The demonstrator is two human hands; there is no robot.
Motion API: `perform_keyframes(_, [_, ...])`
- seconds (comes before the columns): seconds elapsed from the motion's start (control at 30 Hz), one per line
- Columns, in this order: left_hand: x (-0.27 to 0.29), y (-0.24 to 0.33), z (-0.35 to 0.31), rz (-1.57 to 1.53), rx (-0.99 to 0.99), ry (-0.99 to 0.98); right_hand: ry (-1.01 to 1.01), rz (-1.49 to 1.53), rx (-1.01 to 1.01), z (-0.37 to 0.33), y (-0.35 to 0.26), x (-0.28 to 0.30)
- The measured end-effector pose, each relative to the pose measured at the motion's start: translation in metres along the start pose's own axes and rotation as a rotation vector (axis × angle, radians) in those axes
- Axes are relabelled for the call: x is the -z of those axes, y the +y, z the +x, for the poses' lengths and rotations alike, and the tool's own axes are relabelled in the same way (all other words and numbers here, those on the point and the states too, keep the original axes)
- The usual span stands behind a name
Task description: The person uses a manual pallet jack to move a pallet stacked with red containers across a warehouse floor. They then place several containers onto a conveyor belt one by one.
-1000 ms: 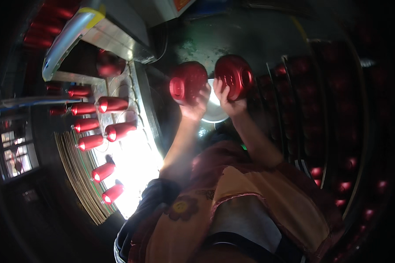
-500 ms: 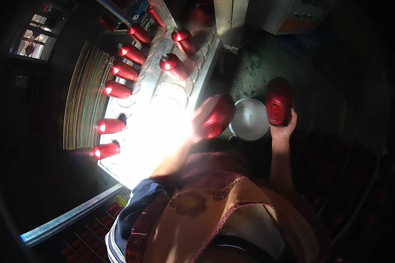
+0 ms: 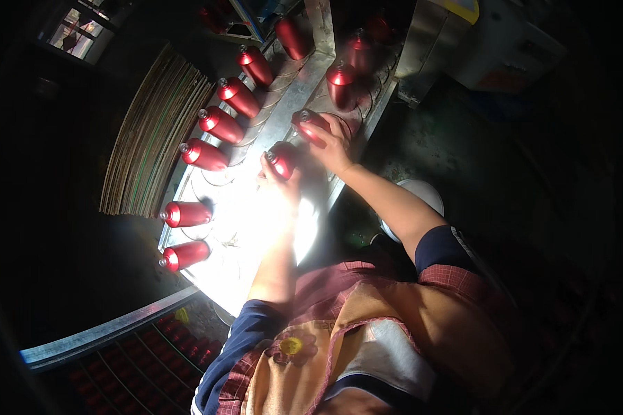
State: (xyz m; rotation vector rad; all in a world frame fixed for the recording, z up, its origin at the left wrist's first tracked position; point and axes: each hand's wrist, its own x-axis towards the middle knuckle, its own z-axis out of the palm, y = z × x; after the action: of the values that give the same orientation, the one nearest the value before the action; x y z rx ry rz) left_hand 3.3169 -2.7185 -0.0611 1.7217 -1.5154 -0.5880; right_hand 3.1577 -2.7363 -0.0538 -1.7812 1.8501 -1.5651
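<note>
Two hands (image 3: 335, 145), two held bottles (image 3: 282, 160), seven left-row bottles (image 3: 220, 125), one bucket (image 3: 426, 193)

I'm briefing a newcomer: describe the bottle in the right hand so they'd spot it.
Find the metal bench bearing red bottles. In the row along its right side, look for the right hand. The gripped bottle is farther from the apron than the bottle in the left hand; the others are untouched.

The bench (image 3: 278, 126) looks like smooth, shiny metal. Over it, the 2 bottles (image 3: 282, 163) I grip have a satiny metallic gloss. Left of it, the stacked sheets (image 3: 152, 138) show rough, matt edges; this side of it, my apron (image 3: 389, 289) is matt cloth.
</note>
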Motion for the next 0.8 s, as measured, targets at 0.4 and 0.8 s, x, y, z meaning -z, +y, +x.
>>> perform_keyframes(0.4, [-0.05, 0.032, 0.053, -0.41, -0.118, -0.385, -0.161, -0.116, -0.26, 0.012, 0.044, 0.007])
perform_keyframes(0.8, [-0.087, 0.045, 0.075, -0.162, -0.202, -0.416, -0.118, -0.229, -0.306, -0.001, 0.041, 0.065])
